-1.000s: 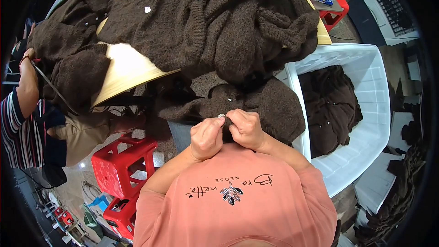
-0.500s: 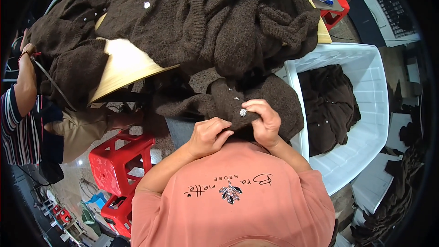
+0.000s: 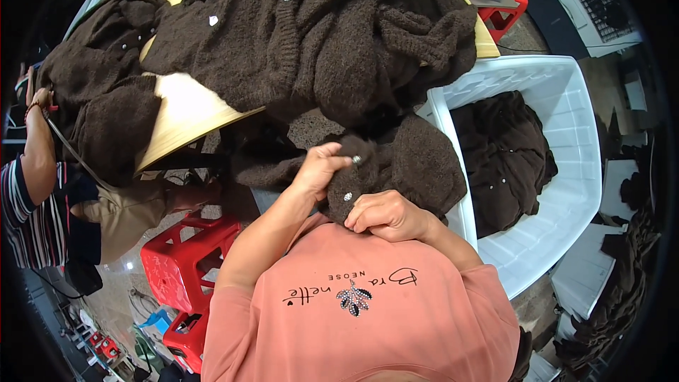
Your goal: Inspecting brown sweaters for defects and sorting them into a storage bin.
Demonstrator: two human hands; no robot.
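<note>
A dark brown knit cardigan hangs across my lap, below the table edge. My left hand pinches it with thumb and finger beside a sparkly button. Nearer my body, my right hand is closed on the cardigan's edge, its fingers curled under. A second sparkly button shows on the knit between both hands. The part of the fabric inside my right fingers is hidden.
More brown cardigans lie heaped on the wooden table. A white bin at my right holds brown garments. Red stools stand at my left. A co-worker's arm reaches toward the pile on the far left.
My left hand has moved up and forward to the button, while my right hand has come down and left toward my body. The cardigan's front has bunched between them.
</note>
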